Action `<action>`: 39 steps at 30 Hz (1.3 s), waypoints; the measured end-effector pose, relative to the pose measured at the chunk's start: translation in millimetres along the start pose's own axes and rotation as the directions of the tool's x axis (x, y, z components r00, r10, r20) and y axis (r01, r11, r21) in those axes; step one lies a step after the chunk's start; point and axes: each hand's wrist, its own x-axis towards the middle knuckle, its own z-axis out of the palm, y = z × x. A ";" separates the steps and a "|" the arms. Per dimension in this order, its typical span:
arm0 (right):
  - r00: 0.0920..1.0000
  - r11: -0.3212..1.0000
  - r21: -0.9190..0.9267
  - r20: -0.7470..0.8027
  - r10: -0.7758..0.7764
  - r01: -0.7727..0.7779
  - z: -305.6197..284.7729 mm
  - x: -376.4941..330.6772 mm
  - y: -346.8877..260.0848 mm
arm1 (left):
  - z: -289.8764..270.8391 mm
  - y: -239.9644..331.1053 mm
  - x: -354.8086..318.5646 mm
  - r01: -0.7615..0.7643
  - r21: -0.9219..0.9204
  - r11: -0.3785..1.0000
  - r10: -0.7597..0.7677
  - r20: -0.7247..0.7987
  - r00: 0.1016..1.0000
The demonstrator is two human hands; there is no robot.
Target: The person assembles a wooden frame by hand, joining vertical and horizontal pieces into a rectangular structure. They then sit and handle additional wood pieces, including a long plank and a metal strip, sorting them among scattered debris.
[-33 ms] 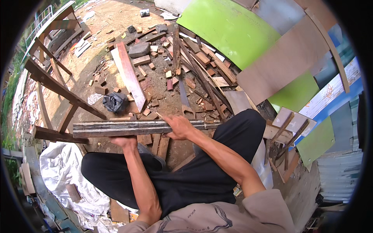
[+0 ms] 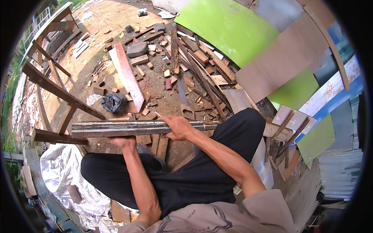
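Note:
A long dark wooden bar (image 2: 101, 129) with pale stripes along its upper face lies crosswise in front of me, above my lap. My left hand (image 2: 123, 142) supports it from below near its left half; the fingers are mostly hidden beneath the wood. My right hand (image 2: 178, 128) is closed over the bar right of its middle, thumb on the near side and fingers across the top. A thin pale tip juts out by the right fingertips; I cannot tell what it is. The bar's right end reaches my raised right knee.
A handsaw (image 2: 182, 95) lies beyond the bar among wood offcuts. Farther left are a reddish plank (image 2: 128, 75), a grey stone (image 2: 137, 49) and a black plastic bag (image 2: 113, 102). A wooden frame (image 2: 62, 91) stands left; green panels (image 2: 221, 31) lie right. White sacking (image 2: 62, 171) is beside me.

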 end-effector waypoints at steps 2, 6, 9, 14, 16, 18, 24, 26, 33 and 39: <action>0.999 0.999 0.039 -0.044 -0.017 0.019 2.8 -1.7 12.6 | 9.7 -4.9 3.8 0.012 0.042 0.999 -0.013 0.032 0.999; 0.999 0.996 0.088 -0.049 0.012 -0.008 8.3 -12.5 27.9 | 20.5 -21.2 -4.0 0.018 0.092 0.996 -0.023 0.056 0.998; 0.998 0.994 0.108 -0.054 0.022 -0.016 15.4 -19.1 42.4 | 19.4 -35.6 -3.1 -0.015 0.083 0.996 0.009 0.074 0.997; 0.996 0.992 0.118 -0.074 0.047 -0.038 22.8 -25.4 55.5 | 2.1 -53.6 8.1 -0.025 0.112 0.993 0.010 0.132 0.991; 0.996 0.994 0.101 -0.075 0.039 -0.031 25.0 -24.6 59.7 | 1.4 -57.5 8.6 -0.012 0.123 0.992 -0.009 0.167 0.986; 0.996 0.995 0.098 -0.075 0.045 -0.038 24.2 -25.3 64.0 | 4.7 -60.2 8.9 0.011 0.122 0.992 -0.034 0.184 0.982; 0.997 0.993 0.111 -0.065 0.039 -0.032 22.5 -21.4 66.3 | 5.7 -61.3 12.8 0.001 0.120 0.993 -0.025 0.194 0.981; 0.997 0.990 0.139 -0.064 0.040 -0.031 22.2 -18.7 65.7 | 17.5 -59.7 10.7 -0.005 0.148 0.989 -0.012 0.115 0.993; 0.997 0.956 0.294 -0.070 0.041 -0.019 22.8 -5.6 83.4 | 47.2 -54.6 1.0 0.241 0.030 0.970 -0.240 -0.028 0.970; 0.998 0.902 0.431 0.057 0.006 -0.030 16.0 3.8 84.7 | 54.2 -74.1 -0.8 0.184 0.076 0.980 -0.192 0.103 0.976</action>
